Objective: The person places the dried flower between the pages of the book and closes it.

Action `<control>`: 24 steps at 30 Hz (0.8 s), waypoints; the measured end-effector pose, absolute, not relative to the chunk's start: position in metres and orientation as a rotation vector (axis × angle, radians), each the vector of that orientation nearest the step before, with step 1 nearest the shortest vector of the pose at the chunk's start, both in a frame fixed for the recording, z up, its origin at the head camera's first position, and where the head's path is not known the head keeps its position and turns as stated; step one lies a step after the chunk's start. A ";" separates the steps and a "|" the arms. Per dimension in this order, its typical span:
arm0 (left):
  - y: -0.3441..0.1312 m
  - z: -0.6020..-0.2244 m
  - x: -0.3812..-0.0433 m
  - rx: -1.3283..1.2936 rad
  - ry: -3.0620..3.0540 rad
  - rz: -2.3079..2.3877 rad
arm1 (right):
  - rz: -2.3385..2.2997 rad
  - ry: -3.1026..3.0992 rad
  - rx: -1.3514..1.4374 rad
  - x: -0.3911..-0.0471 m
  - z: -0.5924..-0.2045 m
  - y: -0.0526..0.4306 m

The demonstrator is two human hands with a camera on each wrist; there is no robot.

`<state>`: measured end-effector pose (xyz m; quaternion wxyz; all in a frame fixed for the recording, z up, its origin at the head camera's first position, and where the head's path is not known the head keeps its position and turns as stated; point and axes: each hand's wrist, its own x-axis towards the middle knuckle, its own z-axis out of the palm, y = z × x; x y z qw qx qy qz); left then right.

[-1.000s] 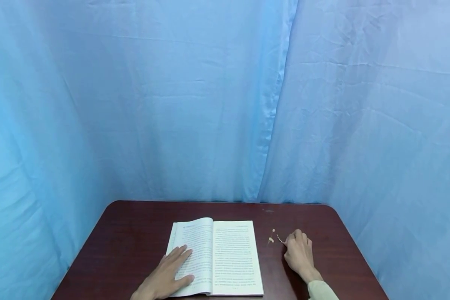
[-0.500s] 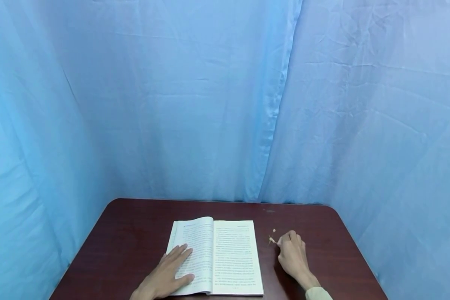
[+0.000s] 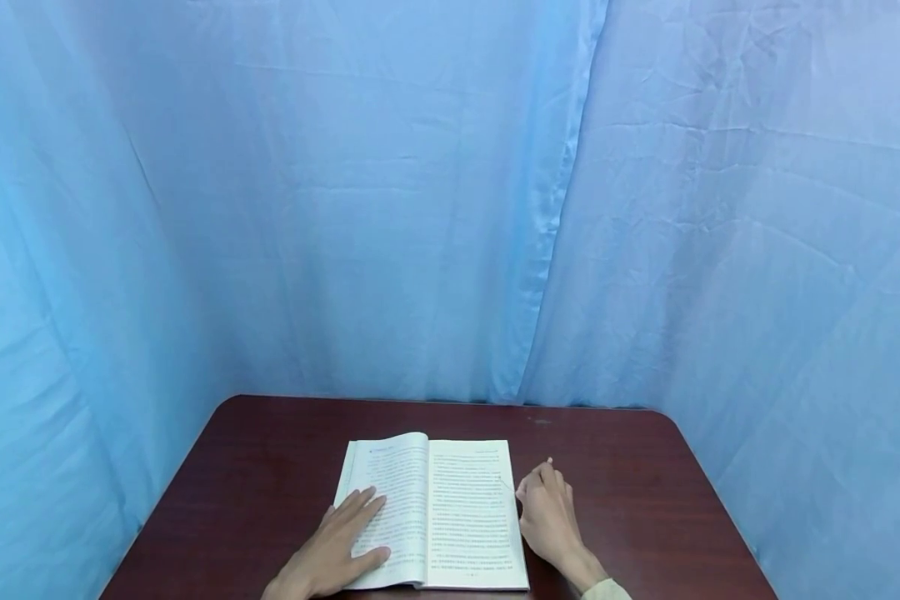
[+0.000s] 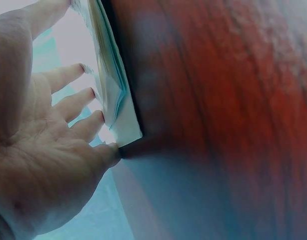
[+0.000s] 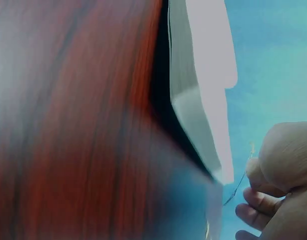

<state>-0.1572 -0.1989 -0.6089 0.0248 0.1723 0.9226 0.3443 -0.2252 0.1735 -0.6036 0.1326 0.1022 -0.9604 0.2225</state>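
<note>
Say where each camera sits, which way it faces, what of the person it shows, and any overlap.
Head: worn on the head, facing forward and down at the open book, table and blue curtain; left hand, right hand and right sleeve show.
Left wrist: on that wrist, facing the book's edge and table; only the left hand shows, palm side.
Right wrist: on that wrist, facing the book's edge, table and curtain; only the right hand shows, pinching a thin stem.
Shared: both wrist views show book and table.

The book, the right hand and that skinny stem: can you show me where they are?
Book (image 3: 468,517): head view, on its right page.
Right hand (image 3: 551,512): head view, on the back of the hand.
Skinny stem (image 5: 235,192): right wrist view, partway along its thin length.
</note>
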 end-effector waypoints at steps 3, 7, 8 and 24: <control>-0.199 -0.610 -0.156 0.535 2.860 1.067 | 0.681 -2.832 0.272 -0.221 -0.601 0.164; -0.199 -0.611 -0.155 0.532 2.866 1.079 | 0.733 -2.847 0.269 -0.215 -0.597 0.154; -0.199 -0.612 -0.155 0.531 2.868 1.081 | 0.751 -2.841 0.277 -0.214 -0.596 0.152; -0.199 -0.609 -0.158 0.512 2.825 1.063 | 0.839 -2.660 0.493 -0.213 -0.598 0.156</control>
